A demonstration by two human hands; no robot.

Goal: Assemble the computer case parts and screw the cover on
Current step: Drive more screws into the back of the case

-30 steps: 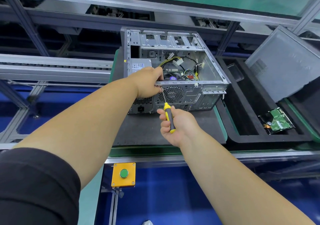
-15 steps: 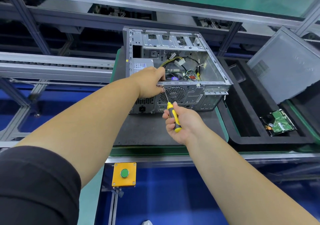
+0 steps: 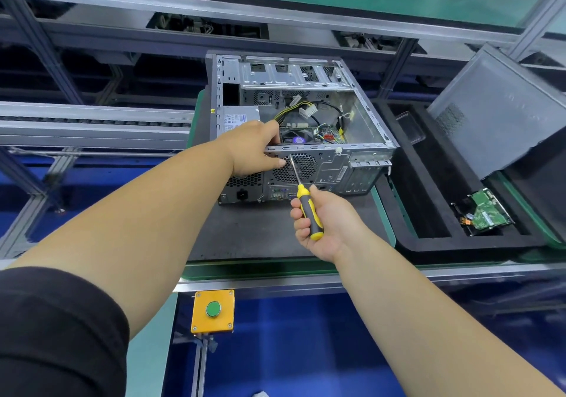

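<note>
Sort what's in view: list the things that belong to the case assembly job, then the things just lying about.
For the job:
open grey metal computer case
yellow and black screwdriver, gripped by right hand
left hand, gripping the case's rear edge
grey metal side cover, leaning at the right

Lying about:
green hard drive board in black foam tray
yellow box with green button

Over the last second the right hand [image 3: 326,223] has re-angled the screwdriver [image 3: 303,200], its handle riding higher and nearer the computer case [image 3: 361,164]. The tip has shifted slightly right onto the fan grille, beside the left hand's fingers [image 3: 277,163].
</note>
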